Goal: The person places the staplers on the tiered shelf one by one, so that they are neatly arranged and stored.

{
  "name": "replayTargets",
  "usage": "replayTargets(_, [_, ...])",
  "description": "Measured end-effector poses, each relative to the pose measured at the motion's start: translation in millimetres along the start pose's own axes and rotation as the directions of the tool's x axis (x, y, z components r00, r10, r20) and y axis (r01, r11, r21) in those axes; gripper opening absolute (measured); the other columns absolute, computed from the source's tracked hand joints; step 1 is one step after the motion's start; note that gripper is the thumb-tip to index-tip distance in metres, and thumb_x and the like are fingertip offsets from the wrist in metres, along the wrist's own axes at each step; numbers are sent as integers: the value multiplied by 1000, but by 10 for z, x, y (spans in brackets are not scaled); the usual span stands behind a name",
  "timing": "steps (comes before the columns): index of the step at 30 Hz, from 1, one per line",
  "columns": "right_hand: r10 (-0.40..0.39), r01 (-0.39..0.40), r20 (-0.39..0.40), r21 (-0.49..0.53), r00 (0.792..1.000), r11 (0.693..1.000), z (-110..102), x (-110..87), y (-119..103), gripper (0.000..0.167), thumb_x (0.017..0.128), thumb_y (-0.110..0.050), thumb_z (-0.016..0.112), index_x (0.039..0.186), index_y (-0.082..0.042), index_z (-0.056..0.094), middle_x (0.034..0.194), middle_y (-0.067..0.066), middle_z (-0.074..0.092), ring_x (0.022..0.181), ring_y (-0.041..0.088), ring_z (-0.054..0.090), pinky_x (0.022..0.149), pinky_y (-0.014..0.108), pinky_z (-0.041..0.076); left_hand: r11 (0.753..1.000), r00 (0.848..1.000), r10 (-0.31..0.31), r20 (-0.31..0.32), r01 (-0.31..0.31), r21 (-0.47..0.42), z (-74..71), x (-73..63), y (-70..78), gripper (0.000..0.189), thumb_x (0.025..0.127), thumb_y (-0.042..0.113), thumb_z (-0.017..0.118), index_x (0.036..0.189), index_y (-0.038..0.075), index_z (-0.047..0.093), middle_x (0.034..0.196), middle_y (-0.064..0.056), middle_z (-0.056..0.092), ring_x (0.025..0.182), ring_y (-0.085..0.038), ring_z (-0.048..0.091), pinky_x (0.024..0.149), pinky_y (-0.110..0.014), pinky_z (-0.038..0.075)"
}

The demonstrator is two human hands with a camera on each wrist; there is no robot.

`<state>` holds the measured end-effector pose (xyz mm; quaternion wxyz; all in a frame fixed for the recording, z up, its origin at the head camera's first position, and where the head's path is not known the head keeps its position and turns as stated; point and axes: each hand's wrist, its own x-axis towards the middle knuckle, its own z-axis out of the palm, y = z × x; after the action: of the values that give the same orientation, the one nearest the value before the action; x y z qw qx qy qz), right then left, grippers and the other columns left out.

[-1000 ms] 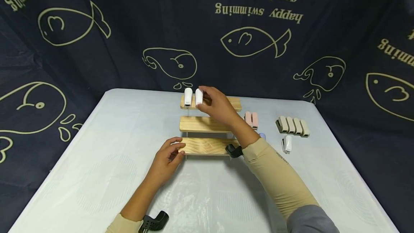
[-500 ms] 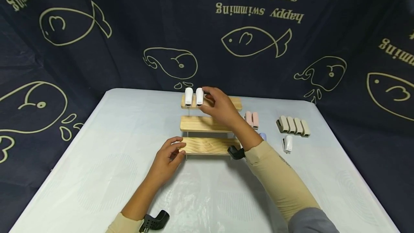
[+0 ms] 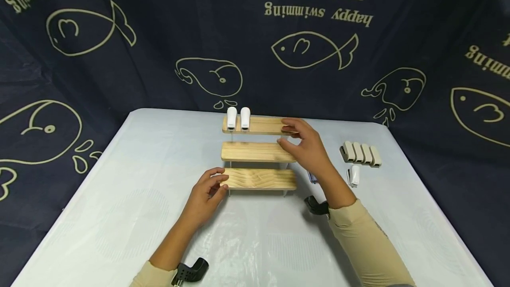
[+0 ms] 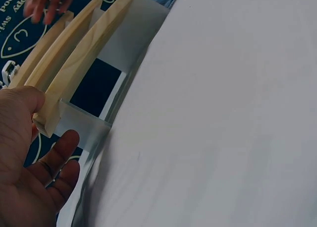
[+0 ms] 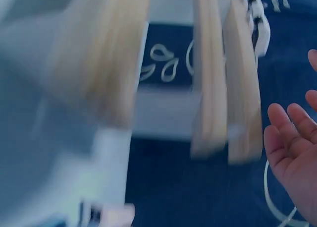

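A three-tier wooden display stand (image 3: 258, 179) with clear side supports stands on the table. Its left end, at the lowest plank, is pinched between the thumb and a finger of my left hand (image 3: 202, 197); in the left wrist view two other fingers (image 4: 62, 152) are spread below. Two white mini staplers (image 3: 245, 119) stand side by side at the left of the top plank. My right hand (image 3: 311, 147) holds nothing, its fingers loosely spread by the right end of the upper planks. A bluish stapler (image 3: 312, 177) is partly hidden by the right forearm.
To the right, several beige staplers (image 3: 361, 154) lie in a row, with one white stapler (image 3: 353, 176) in front of them. A blurred pink stapler (image 5: 116, 215) shows low in the right wrist view. A dark printed cloth (image 3: 255, 34) hangs behind the table.
My right hand has let go of the second white stapler on the top plank and moved right, now covering the pink staplers in the head view. My left hand has stayed in place.
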<state>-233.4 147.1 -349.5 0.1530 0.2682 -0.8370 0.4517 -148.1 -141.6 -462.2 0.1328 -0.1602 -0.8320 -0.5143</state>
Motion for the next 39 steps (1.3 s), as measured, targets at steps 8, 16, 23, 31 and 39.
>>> replayTargets(8, [128,-135,-72,-101,989,986,-490,-497,392,48,90,-7,74,135,-5,57,133,12,57,116,30,59,92,46,48,1000,1000,2,0,-2,12,1,-3,3,24,95,7,67,118,3,69,137,-7,54,89,-14,62,74,-26,55])
replayTargets(16, [347,-354,-73,-162,935,921,-1025,-921,791,48,95,-19,70,138,-4,53,128,20,59,114,36,56,83,13,44,1000,1000,-6,-7,6,8,-8,-3,-14,24,95,7,68,118,4,69,136,-6,55,90,-14,62,75,-27,55])
replayTargets(23, [448,-442,-12,-188,894,877,-1339,-1190,1105,57,98,-22,67,143,4,45,137,27,50,123,42,49,80,11,41,1000,1000,5,3,-5,-4,13,5,-21,24,95,7,67,118,4,69,137,-7,54,89,-14,62,74,-27,55])
replayTargets(31, [518,-497,117,-168,847,851,-1412,-1308,1272,68,97,-23,68,149,6,34,145,31,40,128,49,44,81,15,41,1000,1000,4,9,-4,-2,12,12,-12,24,96,9,67,119,3,69,137,-6,54,90,-15,63,75,-28,55])
replayTargets(39, [544,-493,231,-246,807,835,-1334,-1317,1350,85,93,-23,73,154,4,21,139,34,45,126,47,45,95,49,45,1000,1000,-2,5,2,0,3,0,-12,24,96,10,67,119,3,69,137,-7,54,89,-14,63,75,-27,55])
